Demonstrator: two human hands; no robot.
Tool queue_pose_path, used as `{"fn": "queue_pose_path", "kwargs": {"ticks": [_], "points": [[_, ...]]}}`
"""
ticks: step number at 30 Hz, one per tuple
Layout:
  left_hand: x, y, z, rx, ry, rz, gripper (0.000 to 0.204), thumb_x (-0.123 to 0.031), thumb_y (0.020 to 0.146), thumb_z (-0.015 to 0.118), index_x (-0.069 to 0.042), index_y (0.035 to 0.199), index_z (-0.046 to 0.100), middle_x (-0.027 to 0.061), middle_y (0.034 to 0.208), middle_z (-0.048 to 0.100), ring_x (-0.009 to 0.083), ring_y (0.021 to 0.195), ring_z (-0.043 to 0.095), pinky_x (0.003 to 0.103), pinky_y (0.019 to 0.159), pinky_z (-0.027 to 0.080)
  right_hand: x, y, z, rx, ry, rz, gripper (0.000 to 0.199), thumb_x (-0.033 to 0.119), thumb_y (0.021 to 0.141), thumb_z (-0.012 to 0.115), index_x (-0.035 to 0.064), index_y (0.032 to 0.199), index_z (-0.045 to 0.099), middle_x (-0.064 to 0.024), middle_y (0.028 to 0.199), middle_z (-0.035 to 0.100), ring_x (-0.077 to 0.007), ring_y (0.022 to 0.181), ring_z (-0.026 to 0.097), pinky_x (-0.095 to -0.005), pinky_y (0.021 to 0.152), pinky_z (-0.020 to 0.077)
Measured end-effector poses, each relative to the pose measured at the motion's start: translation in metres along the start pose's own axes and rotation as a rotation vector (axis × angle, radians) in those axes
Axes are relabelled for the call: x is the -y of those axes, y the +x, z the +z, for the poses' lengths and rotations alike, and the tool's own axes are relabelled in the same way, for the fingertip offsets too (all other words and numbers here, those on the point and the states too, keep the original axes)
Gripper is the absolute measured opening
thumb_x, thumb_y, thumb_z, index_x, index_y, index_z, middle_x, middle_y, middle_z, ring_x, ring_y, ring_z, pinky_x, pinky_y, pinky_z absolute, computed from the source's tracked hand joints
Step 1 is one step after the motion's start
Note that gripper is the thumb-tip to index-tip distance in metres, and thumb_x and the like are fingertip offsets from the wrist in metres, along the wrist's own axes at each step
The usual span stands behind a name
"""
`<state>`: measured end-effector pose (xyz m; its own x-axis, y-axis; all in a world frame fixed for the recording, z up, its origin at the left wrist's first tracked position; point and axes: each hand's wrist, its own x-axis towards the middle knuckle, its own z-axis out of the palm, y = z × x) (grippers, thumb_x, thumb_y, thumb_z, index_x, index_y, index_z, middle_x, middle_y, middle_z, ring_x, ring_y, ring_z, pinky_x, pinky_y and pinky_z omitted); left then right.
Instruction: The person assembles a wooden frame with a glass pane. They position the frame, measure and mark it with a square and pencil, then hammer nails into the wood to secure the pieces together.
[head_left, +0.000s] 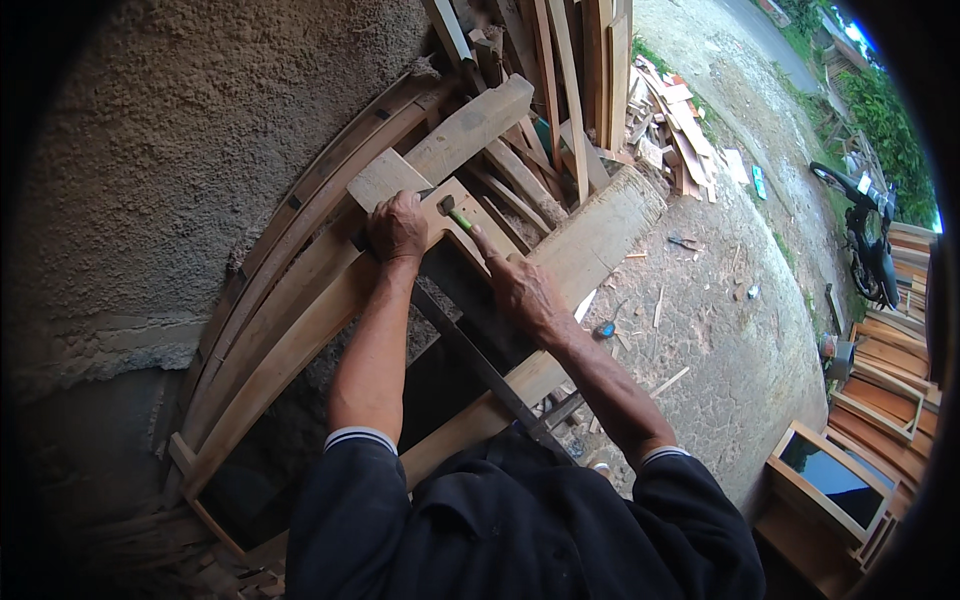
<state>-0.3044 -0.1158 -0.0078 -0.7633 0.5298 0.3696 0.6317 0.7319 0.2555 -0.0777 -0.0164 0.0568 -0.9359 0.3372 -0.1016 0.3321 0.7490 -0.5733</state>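
A wooden frame (290, 395) with dark openings lies slanted in front of me, propped on timber beams. My left hand (398, 228) is closed at the frame's far corner; dark bits show on both sides of the fist, and what lies inside it is hidden. In my right hand (525, 290) is a green-handled tool (460, 215) with a short grey head, its kind too small to tell. The index finger stretches along the handle, and the head rests on or just over the pale wood of the corner (452, 192). A long dark metal bar (485, 370) crosses the frame below my hands.
A rough wall (200, 130) rises at the left. Timber beams (600, 235) and upright boards (565, 90) stand beyond the frame. Offcuts (675, 130), pliers (684, 243) and a blue tape measure (604, 329) lie on the ground. A motorcycle (868, 235) and stacked wooden frames (835, 480) are at the right.
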Motion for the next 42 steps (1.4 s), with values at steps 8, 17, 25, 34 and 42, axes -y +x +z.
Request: {"fn": "queue_pose_path", "kwargs": {"ticks": [8,17,25,34,42], "points": [[0.000,0.006,0.001,0.020,0.025,0.000,0.024,-0.030,0.098,0.058,-0.011,0.087,0.068,0.0122,0.085,0.073,0.0350,0.086,0.070,0.049,0.078,0.053,-0.003,-0.004,0.010,-0.146,0.040,-0.078,0.080,0.005,0.093,0.049,0.0308,0.163,0.021,-0.0249,0.078,0.063,-0.0408,0.066,0.066,-0.0530,0.063,0.0546],[0.001,-0.002,-0.003,-0.103,-0.357,-0.167,0.025,-0.025,0.102,0.052,-0.008,0.098,0.070,0.0173,0.096,0.072,0.0348,0.090,0.069,0.044,0.079,0.054,-0.005,0.022,0.020,-0.263,0.240,-0.022,0.070,0.003,0.094,0.051,0.0250,0.158,0.034,-0.0251,0.085,0.064,-0.0435,0.075,0.065,-0.0524,0.068,0.0512],[-0.058,-0.058,-0.025,0.069,-2.010,-0.975,0.043,0.004,0.103,0.039,-0.002,0.146,0.040,0.0159,0.139,0.055,0.0247,0.126,0.060,0.034,0.103,0.052,0.015,0.008,0.023,-0.327,0.611,0.123,0.028,0.013,0.092,0.069,0.0069,0.120,0.067,-0.0197,0.092,0.071,-0.0315,0.082,0.072,-0.0406,0.071,0.0549],[-0.088,-0.080,-0.034,0.193,-1.978,-0.919,0.047,0.007,0.102,0.040,0.005,0.149,0.038,0.0219,0.152,0.046,0.0279,0.140,0.049,0.039,0.118,0.041,0.010,0.016,0.038,-0.364,0.689,0.110,0.024,0.018,0.093,0.070,0.0050,0.113,0.066,-0.0199,0.089,0.071,-0.0287,0.079,0.072,-0.0391,0.072,0.0548],[-0.077,-0.103,-0.025,0.230,-1.371,-0.411,0.015,-0.008,0.102,0.061,0.000,0.113,0.067,0.0031,0.103,0.070,0.0105,0.092,0.064,0.026,0.084,0.054,-0.004,0.017,0.045,-0.392,0.617,0.172,0.017,0.018,0.096,0.064,0.0025,0.103,0.061,-0.0239,0.088,0.068,-0.0411,0.083,0.068,-0.0467,0.073,0.0525]]}}
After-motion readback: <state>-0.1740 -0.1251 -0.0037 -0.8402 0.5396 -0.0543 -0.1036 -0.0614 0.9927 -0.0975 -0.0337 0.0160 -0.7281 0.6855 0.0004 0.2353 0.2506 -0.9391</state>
